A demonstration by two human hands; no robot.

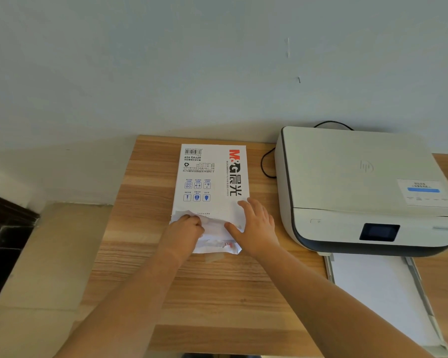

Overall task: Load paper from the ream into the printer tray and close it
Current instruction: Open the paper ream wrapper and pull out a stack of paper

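Observation:
A white ream of paper (212,177) with red and black lettering lies flat on the wooden table, its torn wrapper end toward me. My left hand (185,232) is closed on the crumpled wrapper flap at the ream's near left corner. My right hand (254,226) rests flat on the ream's near right part, fingers spread and thumb at the torn opening. To the right stands a white printer (352,182) with its lid down. Its paper tray (380,295) is pulled out toward me, with white paper lying in it.
The wooden table (145,228) stands against a pale wall. A black cable (265,161) loops between ream and printer, and another runs behind the printer. The table's left edge drops to a beige floor, with dark furniture (3,244) at the far left.

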